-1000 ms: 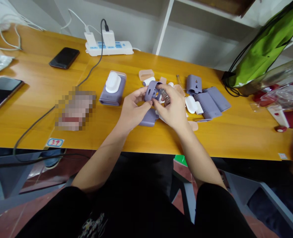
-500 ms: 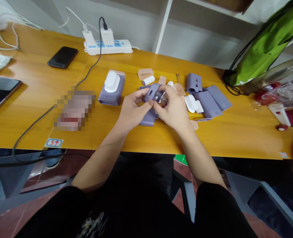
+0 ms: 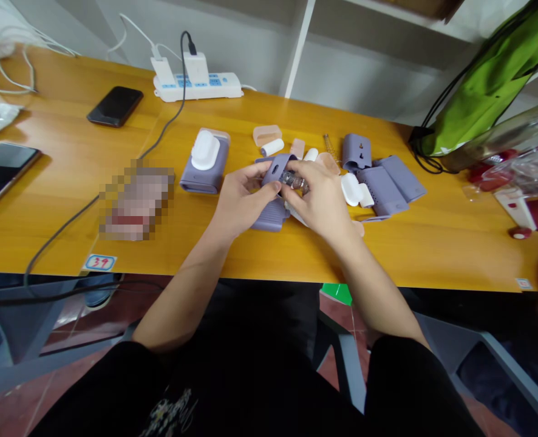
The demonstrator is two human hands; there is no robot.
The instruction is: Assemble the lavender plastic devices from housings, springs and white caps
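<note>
I have the left hand (image 3: 241,199) closed in a pinch, its thumb laid along the near side of a small purple shell (image 3: 277,169) and its fingers bent behind it, so the shell sits tilted between them, raised over the middle of the tabletop (image 3: 455,243). On my other side the right hand (image 3: 326,197) is curled, thumb and fingers gathered around a clear part (image 3: 297,181) that meets the shell's open right side (from where I watch, I cannot tell how far in it goes). The thumbs come close to each other just below the shell. Under the two hands I see a ribbed purple piece (image 3: 269,218), partly covered by them. Just past the fingers lie a white cylinder (image 3: 272,147) and a peach-coloured piece (image 3: 267,135), and farther right a thin spring (image 3: 328,144). Near the right hand I have a white oval piece (image 3: 351,190) beside a perforated purple panel (image 3: 379,189), with a purple box (image 3: 356,152) behind them. To the left, well apart from the left hand, a white cap (image 3: 205,150) rests on a purple case (image 3: 203,178).
</note>
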